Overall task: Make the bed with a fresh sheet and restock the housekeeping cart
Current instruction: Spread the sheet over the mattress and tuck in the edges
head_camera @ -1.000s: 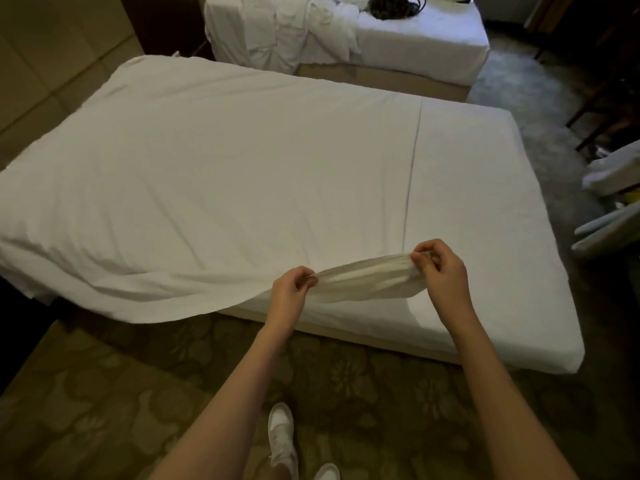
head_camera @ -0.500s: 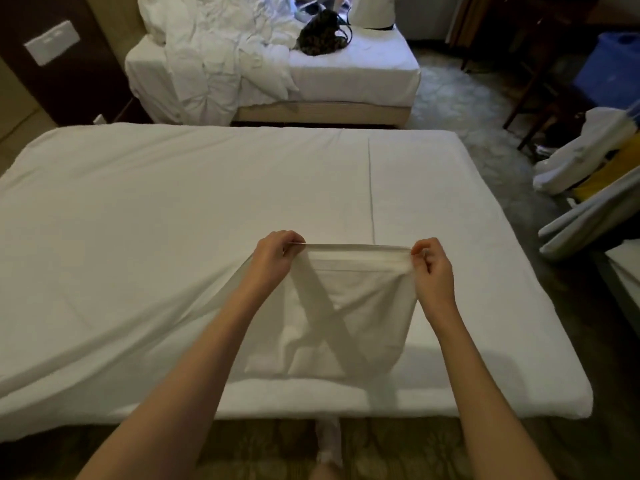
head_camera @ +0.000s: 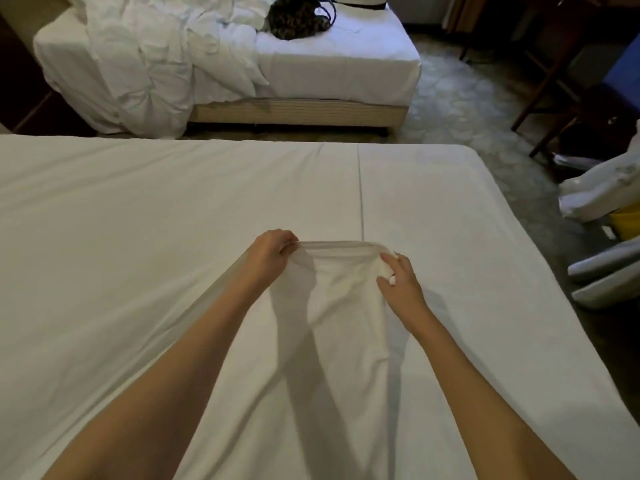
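The fresh white sheet (head_camera: 145, 258) lies spread over the near bed (head_camera: 502, 271), its hem lifted above the mattress. The left hand (head_camera: 273, 249) pinches the hem in curled fingers; the right hand (head_camera: 401, 282) seems to grip bunched cloth, though its fingertips are hidden. Beyond stands a second bed (head_camera: 339, 60) with rumpled linen (head_camera: 145, 53) and a dark bag (head_camera: 298, 19).
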The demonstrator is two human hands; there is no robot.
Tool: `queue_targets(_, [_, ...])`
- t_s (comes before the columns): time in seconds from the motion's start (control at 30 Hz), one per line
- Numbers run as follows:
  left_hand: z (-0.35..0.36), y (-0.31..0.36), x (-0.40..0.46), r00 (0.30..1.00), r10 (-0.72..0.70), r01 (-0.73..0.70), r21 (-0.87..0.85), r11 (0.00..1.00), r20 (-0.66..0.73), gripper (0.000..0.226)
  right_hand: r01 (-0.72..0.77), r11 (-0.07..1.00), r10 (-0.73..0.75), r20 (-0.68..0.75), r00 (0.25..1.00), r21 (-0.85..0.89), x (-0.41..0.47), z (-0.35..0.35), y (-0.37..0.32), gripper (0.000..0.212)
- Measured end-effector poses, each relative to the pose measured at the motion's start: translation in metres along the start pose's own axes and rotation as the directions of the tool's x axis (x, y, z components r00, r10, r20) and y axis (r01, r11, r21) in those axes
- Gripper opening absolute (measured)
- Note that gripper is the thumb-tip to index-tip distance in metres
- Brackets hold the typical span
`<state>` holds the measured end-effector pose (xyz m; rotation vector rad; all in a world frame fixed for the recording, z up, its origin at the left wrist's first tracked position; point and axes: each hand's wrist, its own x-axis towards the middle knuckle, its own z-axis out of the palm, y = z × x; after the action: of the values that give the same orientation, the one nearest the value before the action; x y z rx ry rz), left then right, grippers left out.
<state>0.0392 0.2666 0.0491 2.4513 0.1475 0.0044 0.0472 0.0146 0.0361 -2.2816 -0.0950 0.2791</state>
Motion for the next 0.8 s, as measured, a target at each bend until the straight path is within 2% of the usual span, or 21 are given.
queue_targets(0.07, [0.034, -0.023, 0.023, 0.996, 0.048, -0.049, 0.008, 0.999, 0.073, 0.046, -0.055, 0.987, 0.076, 0.14, 0.987, -0.148, 0.029, 0.02, 0.024, 0.067])
queue_targets(0.13, [0.057, -0.045, 0.022, 0.985, 0.063, -0.065, 0.011, 0.998, 0.159, 0.065, -0.126, 0.962, 0.19, 0.261, 0.946, -0.243, 0.034, 0.041, 0.039, 0.076])
queue_targets(0.27, [0.063, -0.085, -0.02, 0.991, -0.045, 0.042, 0.026, 0.999, 0.123, 0.057, -0.079, 0.917, 0.203, 0.286, 0.937, -0.391, 0.013, 0.082, 0.035, 0.077])
queue_targets(0.4, [0.03, -0.128, -0.1, 0.972, -0.228, 0.232, -0.058, 0.971, 0.057, 0.046, -0.051, 0.952, 0.152, 0.322, 0.935, -0.302, -0.012, 0.133, -0.006, 0.075])
queue_targets(0.57, [-0.033, -0.196, -0.216, 0.891, -0.444, 0.43, -0.141, 0.892, -0.09, 0.043, 0.06, 0.975, 0.041, 0.441, 0.897, -0.213, -0.066, 0.227, -0.078, 0.074])
queue_targets(0.67, [-0.072, -0.243, -0.281, 0.846, -0.513, 0.491, -0.161, 0.856, -0.147, 0.043, 0.099, 0.987, -0.018, 0.522, 0.853, -0.127, -0.117, 0.294, -0.123, 0.072])
queue_targets(0.8, [-0.114, -0.315, -0.36, 0.823, -0.553, 0.53, -0.174, 0.83, -0.133, 0.044, 0.103, 0.992, -0.043, 0.564, 0.825, -0.076, -0.194, 0.392, -0.173, 0.07])
